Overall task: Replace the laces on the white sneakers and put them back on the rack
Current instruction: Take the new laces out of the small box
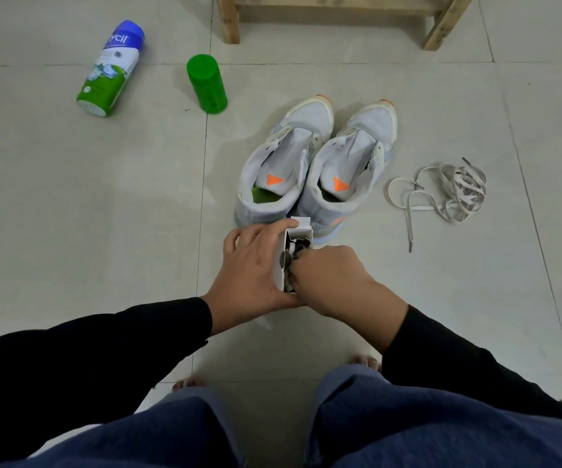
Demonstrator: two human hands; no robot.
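L hand point(252, 265) holds box point(279, 274) before sneakers point(286, 157); loose laces point(460, 192) rt.

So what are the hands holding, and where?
The left hand grips the white box round its side. The right hand has fingers in its open top; any hold is hidden.

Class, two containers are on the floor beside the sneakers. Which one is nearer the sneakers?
The all-green container, just left of the sneakers' toes. The white-and-green bottle with the blue cap is farther off to the left.
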